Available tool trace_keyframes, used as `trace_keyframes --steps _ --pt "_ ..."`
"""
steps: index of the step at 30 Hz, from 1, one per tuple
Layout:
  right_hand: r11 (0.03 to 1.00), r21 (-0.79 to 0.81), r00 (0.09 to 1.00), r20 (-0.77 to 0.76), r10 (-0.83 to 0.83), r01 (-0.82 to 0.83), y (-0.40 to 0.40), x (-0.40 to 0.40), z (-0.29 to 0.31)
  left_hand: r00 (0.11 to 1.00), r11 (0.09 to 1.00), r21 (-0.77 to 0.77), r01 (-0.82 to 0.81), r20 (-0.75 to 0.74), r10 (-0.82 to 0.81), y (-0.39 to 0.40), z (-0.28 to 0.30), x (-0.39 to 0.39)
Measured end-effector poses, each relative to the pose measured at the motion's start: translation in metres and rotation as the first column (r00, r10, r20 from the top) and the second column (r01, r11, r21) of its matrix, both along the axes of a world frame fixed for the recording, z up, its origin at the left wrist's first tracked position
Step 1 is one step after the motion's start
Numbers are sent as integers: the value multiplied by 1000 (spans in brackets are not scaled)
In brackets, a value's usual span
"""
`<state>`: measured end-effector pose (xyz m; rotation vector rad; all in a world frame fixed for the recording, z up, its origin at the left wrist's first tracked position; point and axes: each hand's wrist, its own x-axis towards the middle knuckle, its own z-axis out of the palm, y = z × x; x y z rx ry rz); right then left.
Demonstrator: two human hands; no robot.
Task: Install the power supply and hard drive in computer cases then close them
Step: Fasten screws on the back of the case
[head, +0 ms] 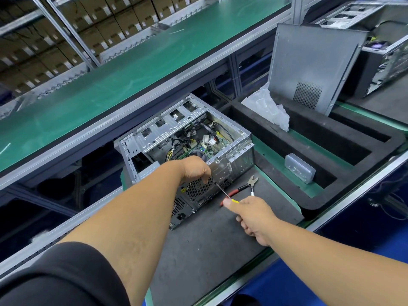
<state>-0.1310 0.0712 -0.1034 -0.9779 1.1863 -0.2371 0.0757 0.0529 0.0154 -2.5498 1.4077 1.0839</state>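
Bright even overhead light, soft shadows, wide-angle bending at edges.

— Where is this being seen from?

— From the person's head, looking forward and steeply down over both bare forearms, which reach in from the bottom edge.

— How near?

— Close. The open grey metal computer case (pixel 187 155) sits mid-frame on the dark grey matted desk (pixel 205 246), about at arm's reach, with the left hand (pixel 195 167) and right hand (pixel 249 214) right by it.

— Facing which way?

— Across the desk toward a long green conveyor shelf (pixel 132 69) running diagonally through the upper frame, stacked brown cardboard boxes (pixel 72 32) beyond it. The lens is wide, so straight edges bow outward at the borders.

— Any second view?

— Only this one, so nothing overlaps.
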Motion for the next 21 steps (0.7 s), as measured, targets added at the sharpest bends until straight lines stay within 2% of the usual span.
trace_keyframes --steps 3,6,9,12,15,16,19,21 --pt "998 -52 1000 -10 29 -29 -3 -1 0 1000 1000 -3 9 16 -9 -1 -1 1" --pt "990 90 994 -7 110 -108 -2 1 7 995 996 46 81 52 -84 -4 -1 1" --pt "986 129 993 -31 114 -109 -3 2 11 975 976 97 194 89 -202 -7 1 0" --pt "997 10 996 -62 71 -70 -6 0 11 969 972 110 207 111 -219 -8 0 3" --pt "985 -129 990 -94 103 -114 -9 -1 10 933 935 147 323 116 -340 -8 -2 6" --pt "987 -108 990 -90 109 -119 -9 0 11 927 930 147 337 120 -355 -7 -2 6" --pt "991 91 996 -5 94 -94 -11 0 16 910 913 148 380 117 -398 -8 -2 9" --pt "986 108 992 3 126 -125 -14 0 18 892 891 164 424 98 -442 -7 1 8"
